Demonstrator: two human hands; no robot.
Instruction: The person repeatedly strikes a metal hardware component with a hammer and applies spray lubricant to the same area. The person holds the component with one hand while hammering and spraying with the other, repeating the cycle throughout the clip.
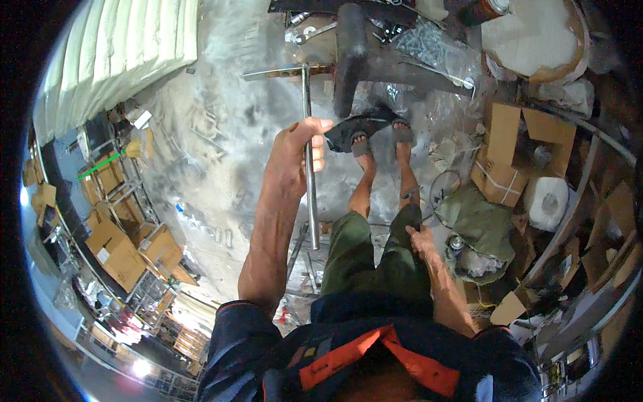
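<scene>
My left hand (303, 146) is raised in front of me, its fingers wrapped round a long, straight metal rod (311, 201). The rod's far end meets a flat metal bar (281, 72) that runs sideways to a dark, padded-looking frame piece (351, 60) on the floor. Whether rod and bar are joined or only overlap, I cannot tell. My right hand (420, 242) is lowered beside my right knee, fingers curled against the dark green shorts (348, 254); what they grip, if anything, is hidden. Beyond the frame lie a wrench (316, 33) and a clear plastic bag of small hardware (432, 48).
An open cardboard box (499, 164), a green cloth sack (479, 218) and a white roll (546, 204) stand at my right. White plastic-wrapped padding (120, 53) fills the far left. Shelving with cartons (114, 251) lines the left side. A can (483, 10) stands at the far right.
</scene>
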